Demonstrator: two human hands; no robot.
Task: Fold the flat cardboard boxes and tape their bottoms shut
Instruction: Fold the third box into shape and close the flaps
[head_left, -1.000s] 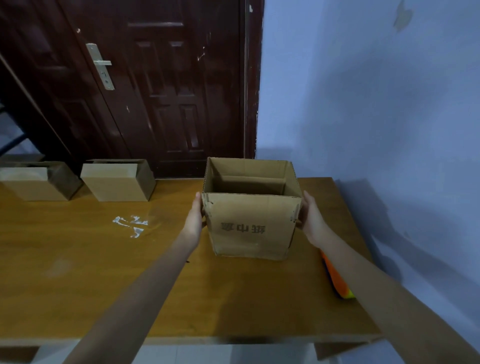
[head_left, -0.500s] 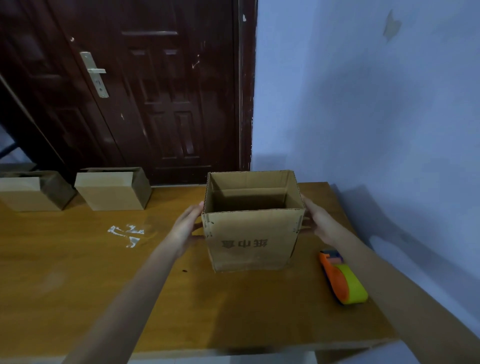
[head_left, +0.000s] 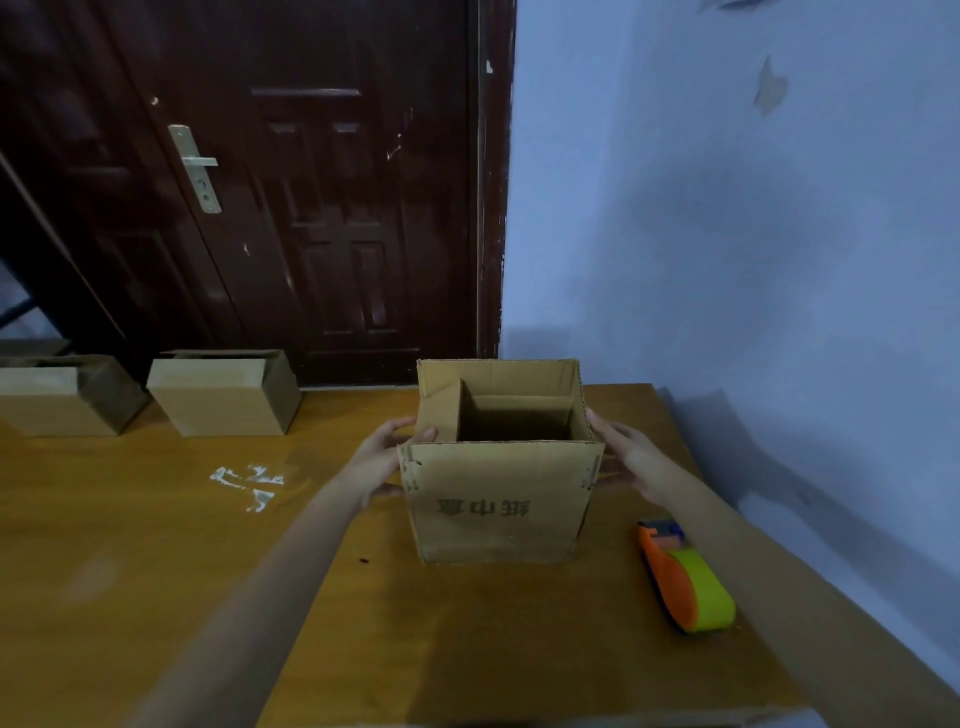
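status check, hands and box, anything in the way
Left hand pressing the left flap inward, right hand open beside the right wall. Box upright, top open. Tape dispenser lying to the right, not obstructing.

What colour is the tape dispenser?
Orange body, yellow-green roll; the tape dispenser shows in the head view.
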